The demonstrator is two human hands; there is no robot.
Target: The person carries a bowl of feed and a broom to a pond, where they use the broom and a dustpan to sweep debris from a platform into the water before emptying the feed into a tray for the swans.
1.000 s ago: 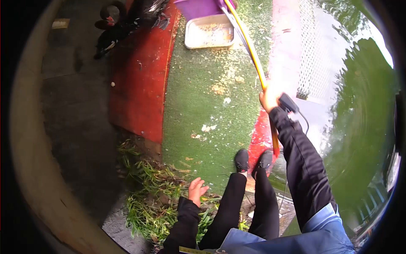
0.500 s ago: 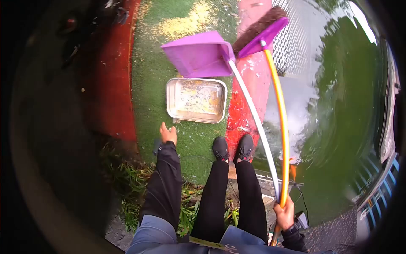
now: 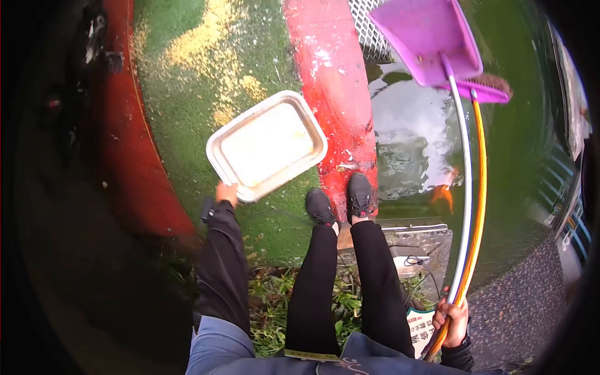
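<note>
My left hand grips the near left corner of a rectangular metal tray, which is tilted above the green turf. Pale glare covers most of its inside. My right hand is wrapped round two long handles near my right hip. The white handle leads up to a purple dustpan, the orange one to a broom with purple head and brown bristles. Both heads hang out over the green water, the dustpan partly covering the broom.
Yellow grain lies scattered on the green turf. A wet red border runs beside the pond, where an orange fish swims. White metal mesh and plants are nearby. My shoes straddle turf and border.
My left hand has taken hold of the tray, which has turned and come up. The dustpan and broom have swung right, from over the turf and border to over the water.
</note>
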